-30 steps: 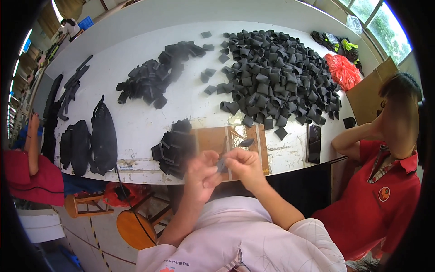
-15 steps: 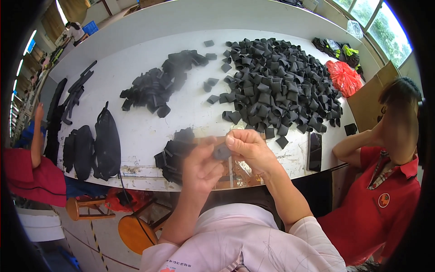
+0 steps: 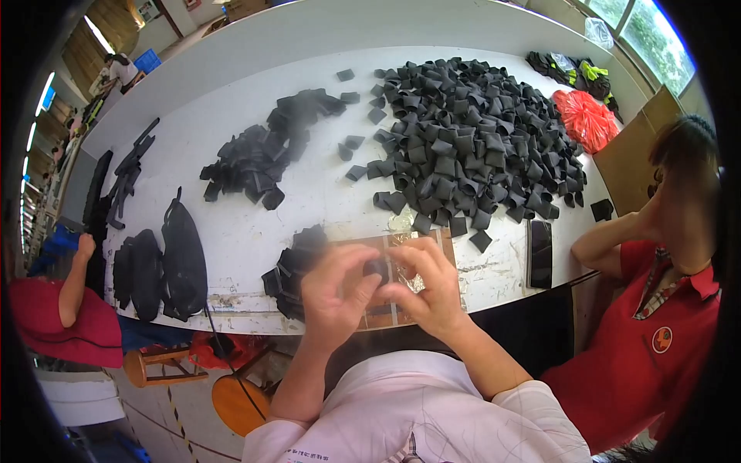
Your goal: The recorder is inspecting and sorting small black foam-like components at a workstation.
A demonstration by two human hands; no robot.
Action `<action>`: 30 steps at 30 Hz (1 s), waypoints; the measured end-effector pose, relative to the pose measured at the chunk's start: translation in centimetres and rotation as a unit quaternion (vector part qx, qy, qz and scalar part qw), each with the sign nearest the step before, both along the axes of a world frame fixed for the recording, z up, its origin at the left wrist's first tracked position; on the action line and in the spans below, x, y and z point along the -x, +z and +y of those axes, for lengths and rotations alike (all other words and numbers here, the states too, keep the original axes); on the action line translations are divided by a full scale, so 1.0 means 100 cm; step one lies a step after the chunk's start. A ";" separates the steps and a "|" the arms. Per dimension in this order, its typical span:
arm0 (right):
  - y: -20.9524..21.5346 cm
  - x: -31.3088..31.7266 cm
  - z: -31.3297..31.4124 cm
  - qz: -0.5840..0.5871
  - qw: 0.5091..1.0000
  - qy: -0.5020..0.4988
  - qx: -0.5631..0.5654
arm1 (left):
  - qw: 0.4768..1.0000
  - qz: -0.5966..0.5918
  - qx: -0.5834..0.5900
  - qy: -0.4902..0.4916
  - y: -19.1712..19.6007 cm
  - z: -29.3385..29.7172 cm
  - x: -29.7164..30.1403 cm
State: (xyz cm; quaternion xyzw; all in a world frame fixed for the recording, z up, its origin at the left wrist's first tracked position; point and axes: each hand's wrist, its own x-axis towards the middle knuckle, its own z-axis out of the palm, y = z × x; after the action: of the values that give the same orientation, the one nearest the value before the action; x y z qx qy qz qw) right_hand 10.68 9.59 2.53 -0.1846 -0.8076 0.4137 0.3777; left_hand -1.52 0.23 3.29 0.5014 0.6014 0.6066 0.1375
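A small black fabric loop (image 3: 376, 269) is held above the table's front edge, between my two hands. My left hand (image 3: 337, 289) curls round its left side with thumb and fingers. My right hand (image 3: 426, 287) has its thumb and fingertips at the loop's right side, gripping it; the fingers partly cover the piece. Below them lies a brown board (image 3: 444, 248) with pale strips and clear tape. Close to my left hand is a small pile of black fabric pieces (image 3: 287, 272), partly hidden by that hand.
A large heap of black fabric loops (image 3: 471, 139) covers the table's right half. A blurred smaller pile (image 3: 251, 158) lies left of it. Black bundles (image 3: 183, 258) sit far left. A dark phone (image 3: 539, 255) lies near a seated person in red (image 3: 641, 339). A red bag (image 3: 585, 121) stands behind.
My right hand's pinch has opened wider, with thumb and fingers now spread around the loop. My left fingers have lifted and curled around it. The view has shifted slightly.
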 end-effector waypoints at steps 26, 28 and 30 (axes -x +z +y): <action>-0.015 0.018 0.007 0.082 0.989 0.043 -0.119 | 0.985 -0.144 -0.045 0.079 -0.001 -0.005 -0.003; -0.009 0.019 0.006 0.050 0.986 0.041 -0.153 | 0.999 0.026 -0.002 0.038 -0.004 -0.007 0.004; 0.000 0.017 0.007 0.031 0.986 0.056 -0.156 | 0.998 0.035 -0.007 0.060 -0.006 -0.007 0.004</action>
State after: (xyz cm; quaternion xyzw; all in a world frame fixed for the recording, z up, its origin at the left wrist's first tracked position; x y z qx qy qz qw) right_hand 9.03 10.27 2.58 -0.0647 -0.8592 0.3089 0.4028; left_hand -1.88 -0.52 2.68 0.4866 0.6306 0.5998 0.0760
